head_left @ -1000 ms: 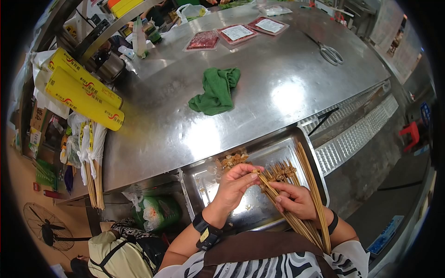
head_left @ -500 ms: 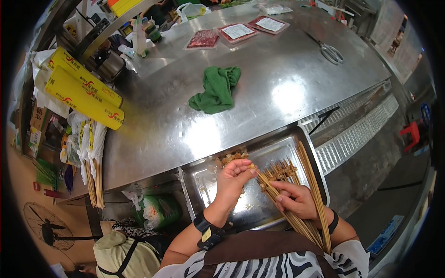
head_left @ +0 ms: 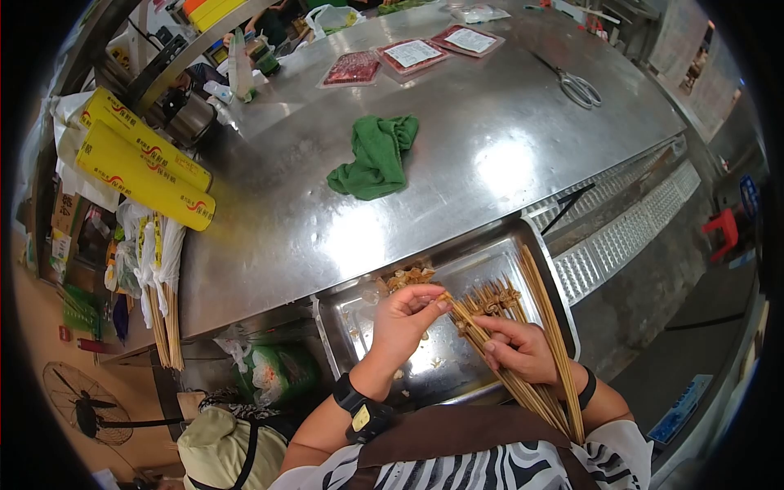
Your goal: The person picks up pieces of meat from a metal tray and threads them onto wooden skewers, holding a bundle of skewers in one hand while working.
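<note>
I saw the right hand clasp slim tan wooden skewers over a rectangular steel tray, the left hand pinching a yellowish-brown morsel near their tips.

The shirt is white with black wavy stripes, a lot like a zebra. Some stripes are fat and some are thin, and they bend and curl. Over it goes a plain brown apron. Its top edge is wide, and brown straps run along both sides of the striped part. The right sleeve is short and pale, with dark stripes on it too. The left wrist has a wide black strap and a chunky black box with a small yellow patch. The right wrist has a thinner, plain black band. Both hands are bare.
</note>
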Demonstrator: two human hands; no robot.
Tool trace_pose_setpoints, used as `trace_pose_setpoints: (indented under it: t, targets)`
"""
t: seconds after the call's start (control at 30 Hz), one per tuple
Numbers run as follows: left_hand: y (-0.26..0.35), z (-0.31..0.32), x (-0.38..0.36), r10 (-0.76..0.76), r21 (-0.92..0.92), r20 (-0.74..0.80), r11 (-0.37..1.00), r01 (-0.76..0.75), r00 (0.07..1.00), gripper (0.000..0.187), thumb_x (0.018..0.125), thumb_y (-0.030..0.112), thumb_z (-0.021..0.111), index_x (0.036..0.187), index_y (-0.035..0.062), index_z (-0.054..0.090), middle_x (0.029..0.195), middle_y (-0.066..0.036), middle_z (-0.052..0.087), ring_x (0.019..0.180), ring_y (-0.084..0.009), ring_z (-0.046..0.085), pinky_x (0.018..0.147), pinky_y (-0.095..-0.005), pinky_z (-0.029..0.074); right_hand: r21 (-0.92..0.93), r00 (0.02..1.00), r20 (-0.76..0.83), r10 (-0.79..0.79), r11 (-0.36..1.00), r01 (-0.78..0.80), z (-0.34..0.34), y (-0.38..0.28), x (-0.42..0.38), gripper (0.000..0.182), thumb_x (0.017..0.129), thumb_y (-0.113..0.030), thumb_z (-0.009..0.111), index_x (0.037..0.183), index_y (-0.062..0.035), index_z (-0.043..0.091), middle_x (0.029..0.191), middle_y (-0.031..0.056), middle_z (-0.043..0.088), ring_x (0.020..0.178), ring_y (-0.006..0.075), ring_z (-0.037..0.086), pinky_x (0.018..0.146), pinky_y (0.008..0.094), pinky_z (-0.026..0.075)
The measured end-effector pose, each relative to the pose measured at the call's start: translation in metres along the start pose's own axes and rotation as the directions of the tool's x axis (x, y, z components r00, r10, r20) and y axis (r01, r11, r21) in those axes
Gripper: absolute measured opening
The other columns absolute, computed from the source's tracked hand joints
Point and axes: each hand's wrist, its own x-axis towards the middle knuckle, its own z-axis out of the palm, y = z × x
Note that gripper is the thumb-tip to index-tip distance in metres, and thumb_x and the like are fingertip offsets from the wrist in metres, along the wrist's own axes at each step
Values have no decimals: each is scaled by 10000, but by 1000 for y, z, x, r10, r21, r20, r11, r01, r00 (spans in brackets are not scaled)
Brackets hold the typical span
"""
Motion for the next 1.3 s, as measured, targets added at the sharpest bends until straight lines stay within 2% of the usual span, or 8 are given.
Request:
trace_pose_setpoints:
  t: [0.3, 0.37, 0.4, 0.47, 0.67, 0.9, 1.07, 1.3]
  targets:
    - [8, 1, -2, -106, 0, 26, 994, 106, 994, 188, 814, -38, 595, 1002, -21, 600, 884, -102, 652, 812, -149, 639, 763, -259, 520, -2, 1000, -12, -2, 1000, 2, 1, -1, 1, 427, 900, 9, 420, 1322, 11, 357, 657, 28, 519, 609, 86, 504, 589, 223, 424]
    - [11, 0, -1, -255, -91, 14, 962, 256, 967, 195, 821, -16, 593, 1016, -23, 598, 902, -106, 642, 822, -170, 636, 781, -286, 521, -9, 1000, -12, 7, 1000, -7, 1, 0, 1, 428, 900, 7, 422, 1322, 11, 357, 654, 27, 518, 607, 86, 504, 588, 223, 422]
    - [10, -1, -1, -255, -92, 12, 963, 255, 967, 195, 821, -16, 593, 1016, -23, 598, 902, -106, 642, 822, -170, 636, 781, -286, 521, -11, 1000, -13, 2, 1000, -2, 1, 0, 1, 427, 900, 5, 423, 1322, 12, 358, 651, 26, 517, 604, 85, 503, 586, 222, 421]
    - [5, -1, 0, -313, -243, -12, 922, 301, 950, 194, 824, -7, 589, 1017, -19, 599, 922, -110, 631, 828, -195, 631, 794, -320, 523, -14, 1000, -12, -1, 1000, 1, 2, -1, 1, 426, 900, 4, 423, 1322, 12, 359, 648, 25, 516, 601, 85, 502, 585, 221, 419]
    - [-9, 1, 2, -320, -372, -10, 881, 294, 947, 197, 821, -6, 595, 1017, -16, 600, 935, -112, 627, 858, -208, 620, 810, -350, 525, -38, 1000, -9, -9, 999, 9, 2, -2, 1, 420, 900, 4, 426, 1316, 14, 368, 644, 22, 511, 599, 83, 497, 582, 221, 418]
    - [-2, 3, 1, -287, -383, 16, 883, 271, 958, 192, 829, -16, 579, 1019, -5, 604, 958, -113, 624, 890, -207, 613, 823, -352, 524, -62, 1000, 1, -10, 998, 10, 1, 2, 1, 425, 903, 3, 430, 1323, 10, 364, 631, 9, 488, 590, 74, 477, 574, 222, 417]
    - [3, 0, -1, -315, -342, 43, 887, 310, 948, 206, 831, -8, 581, 1036, -3, 602, 970, -128, 621, 895, -212, 612, 826, -349, 525, -72, 1000, -10, -20, 997, 20, 1, 1, 1, 424, 902, 1, 434, 1321, 11, 369, 630, 5, 483, 584, 67, 468, 566, 220, 414]
    - [3, -2, 1, -343, -382, 61, 860, 339, 937, 204, 828, -2, 588, 1032, -4, 603, 960, -128, 624, 896, -212, 611, 820, -350, 522, -154, 1000, -15, 0, 988, -2, 1, -3, 1, 427, 896, -8, 444, 1318, 12, 376, 638, -5, 485, 587, 52, 462, 560, 202, 390]
